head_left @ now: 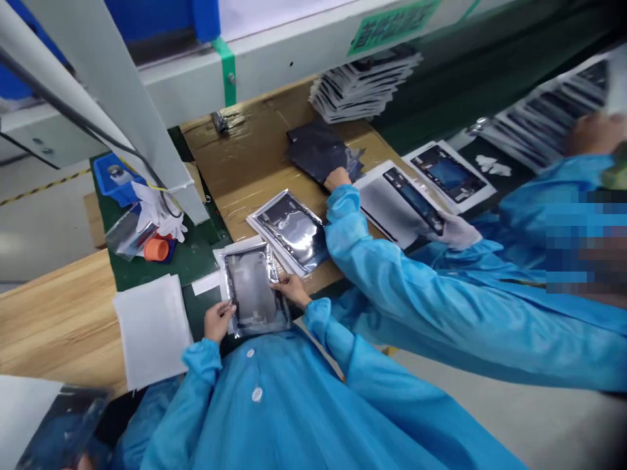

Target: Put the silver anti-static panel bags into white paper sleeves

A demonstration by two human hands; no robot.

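Observation:
Close to my body lies a shiny dark bag (pixel 255 287) with a flat panel-like thing inside, on top of white sheets. My left hand (pixel 219 320) pinches its left edge near the lower corner. On the opposite side, my right hand (pixel 292 290) grips the right edge between thumb and fingers. Just beyond my right hand rests a second shiny bag (pixel 292 230) on white sheets. To my left is a stack of white paper (pixel 153 331).
A co-worker's arm reaches over dark bags (pixel 318 150) on the brown board (pixel 255 143). Behind stands a stack of white-edged packs (pixel 365 85). A blue bin (pixel 117 179), an orange cup (pixel 155 249) and a slanting white post (pixel 147 124) are on the left.

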